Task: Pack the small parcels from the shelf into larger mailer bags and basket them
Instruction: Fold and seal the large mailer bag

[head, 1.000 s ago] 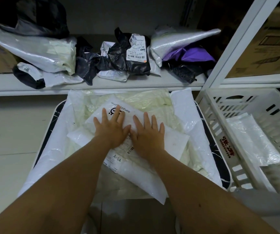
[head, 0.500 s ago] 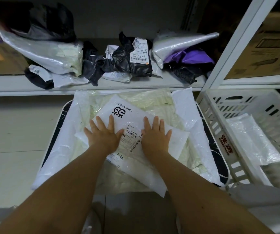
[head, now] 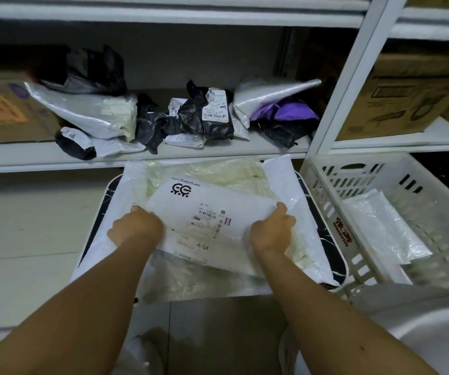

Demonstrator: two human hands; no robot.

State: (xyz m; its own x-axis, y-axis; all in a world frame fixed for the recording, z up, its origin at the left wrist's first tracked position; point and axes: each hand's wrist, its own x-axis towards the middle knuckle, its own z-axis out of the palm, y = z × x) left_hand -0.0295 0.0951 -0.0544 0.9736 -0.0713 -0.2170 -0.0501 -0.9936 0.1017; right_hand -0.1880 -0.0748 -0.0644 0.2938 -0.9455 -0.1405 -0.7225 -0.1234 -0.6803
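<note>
A white mailer bag (head: 207,212) with a black logo and a shipping label lies on a stack of pale mailer bags (head: 231,171) over a small table (head: 323,239). My left hand (head: 134,228) grips the bag's left edge, fingers curled under it. My right hand (head: 272,228) grips its right edge the same way. Several small parcels in black, white, silver and purple wrap lie on the shelf (head: 218,151) behind, among them a black one with a label (head: 212,115). A white plastic basket (head: 323,185) stands at the right with a packed white bag (head: 383,226) inside.
Cardboard boxes sit on the shelf at the far left (head: 1,109) and on the right shelf (head: 401,96). A white shelf post (head: 347,82) rises between the table and the basket. Pale floor tiles (head: 28,226) lie to the left of the table.
Both hands slid apart from the middle of the mailer bag, where they pressed flat, to its left and right edges and curled around them. The view tilted up.
</note>
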